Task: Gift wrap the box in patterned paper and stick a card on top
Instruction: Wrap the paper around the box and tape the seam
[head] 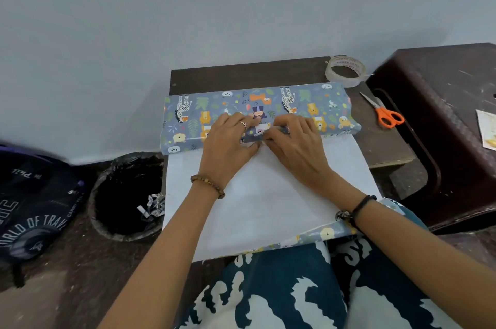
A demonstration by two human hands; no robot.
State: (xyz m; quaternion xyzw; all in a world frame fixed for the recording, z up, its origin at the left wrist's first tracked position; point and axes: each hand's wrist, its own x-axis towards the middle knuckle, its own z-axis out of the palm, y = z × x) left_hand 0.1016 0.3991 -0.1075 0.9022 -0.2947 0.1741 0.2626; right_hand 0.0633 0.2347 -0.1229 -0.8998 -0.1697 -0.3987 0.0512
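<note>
Patterned paper (268,103), blue with printed animals, is folded over the box at the centre of the frame, and both our hands sit on its near edge. Our left hand (230,138) lies flat, fingers straight, pressing the paper down. Our right hand (295,140) has its fingers curled at the paper edge; we cannot tell whether this grip pinches the paper or only presses it. The box itself is hidden under the wrap. The paper's white underside runs from the hands toward the lower centre of the frame. On the dark worktop (241,76), a tape roll (345,71) sits at upper right, with orange-handled scissors (383,111) just below it. A black-lined bin (126,194) stands at left.
</note>
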